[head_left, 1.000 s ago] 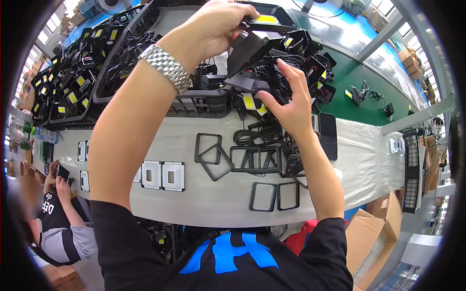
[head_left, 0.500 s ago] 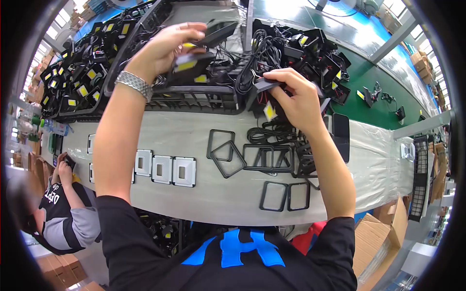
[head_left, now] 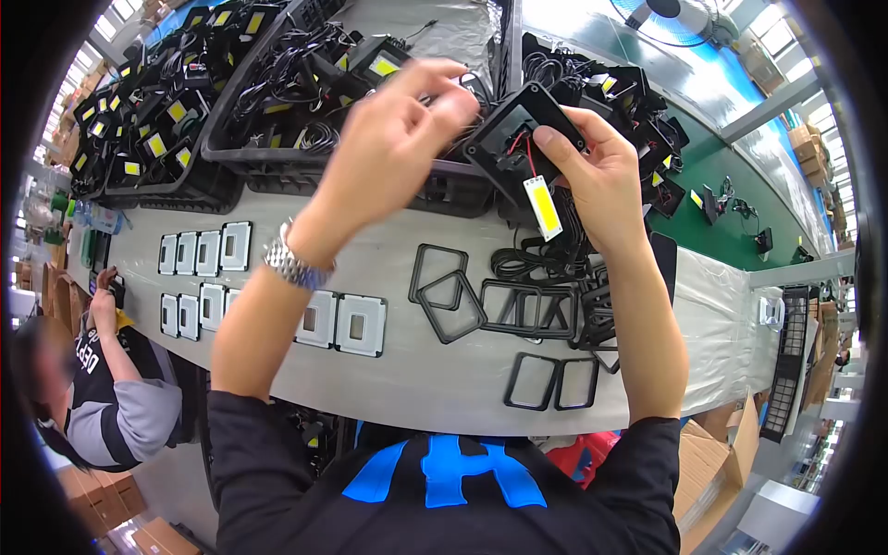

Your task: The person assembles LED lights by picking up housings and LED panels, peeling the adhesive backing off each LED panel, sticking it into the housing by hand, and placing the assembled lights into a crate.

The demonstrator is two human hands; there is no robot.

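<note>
My right hand [head_left: 601, 171] grips a black lamp housing [head_left: 495, 153] by its right edge, thumb on the inner face. The housing is tilted, its open back towards me. From it a small LED panel [head_left: 544, 209] with a yellow strip hangs on red wires. My left hand [head_left: 402, 134], blurred by motion, has its fingers curled closed on a thin black cable [head_left: 478, 85] beside the housing's upper left corner. Below my hands lie several black rectangular frames [head_left: 450, 306] and coiled cables [head_left: 523, 263] on the table.
A black crate [head_left: 351, 180] of lamp housings and cables stands behind my left hand; more lamps are piled at left [head_left: 139, 139] and right [head_left: 647, 120]. Silver-rimmed panels [head_left: 361, 324] lie in two rows on the table [head_left: 407, 388]. At far left, another person [head_left: 120, 398] handles something small.
My left hand has come away from lamps over the crate and moved right and down, close to my right hand. The housing in my right hand has turned, showing its inside and the hanging LED panel.
</note>
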